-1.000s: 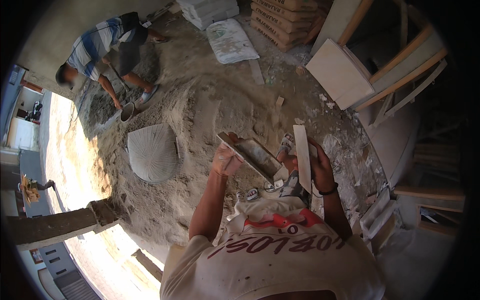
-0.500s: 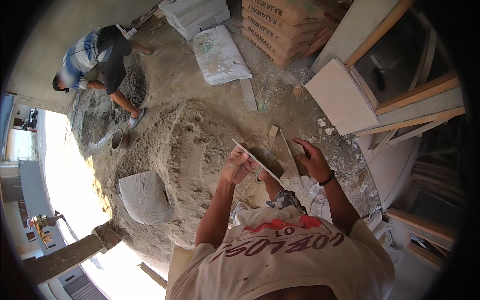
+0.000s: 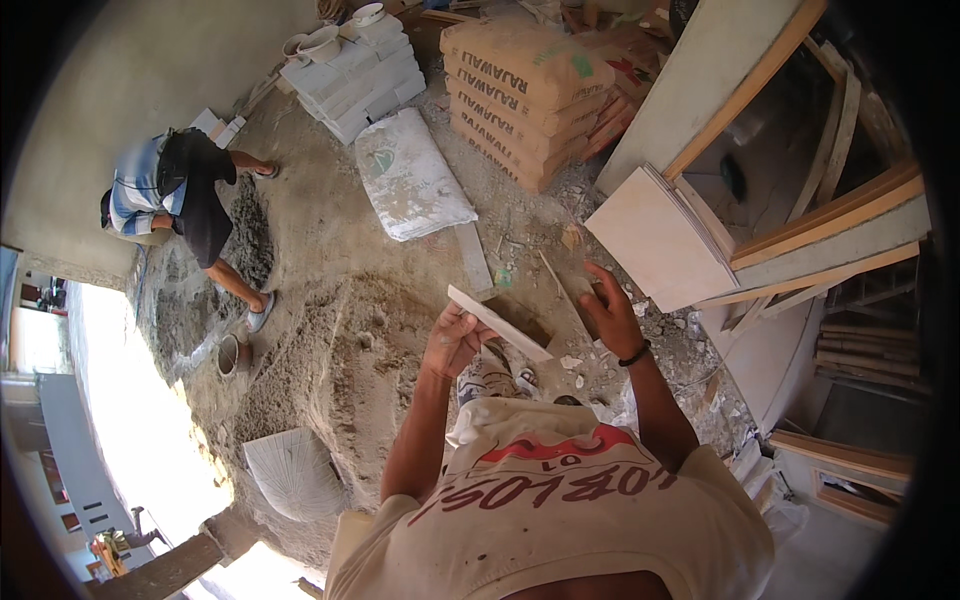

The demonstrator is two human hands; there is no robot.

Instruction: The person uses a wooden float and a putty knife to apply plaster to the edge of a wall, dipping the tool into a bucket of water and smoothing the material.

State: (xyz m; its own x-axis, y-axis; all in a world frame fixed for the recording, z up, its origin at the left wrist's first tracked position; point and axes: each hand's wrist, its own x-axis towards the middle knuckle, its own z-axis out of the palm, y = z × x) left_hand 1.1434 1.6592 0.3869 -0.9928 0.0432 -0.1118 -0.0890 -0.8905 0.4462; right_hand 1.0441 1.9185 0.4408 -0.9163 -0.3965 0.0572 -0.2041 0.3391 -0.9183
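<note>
My left hand is closed on one end of a pale tile strip, thumb on top. The strip slants down to the right in front of my shirt. My right hand grips a thin flat piece, seen nearly edge-on, likely another cut of tile. Its index finger stretches forward, and the hand partly hides that piece. A gap separates the two pieces.
A sand heap lies ahead and left, with a pale sack and bucket. Another person bends over wet mortar. Stacked brown bags, a white sack, pale blocks and leaning tiles stand beyond.
The view has shifted, and surrounding things sit differently in it. The strip in my left hand has tilted, showing a broader pale side. My legs have moved. The other person bends lower.
</note>
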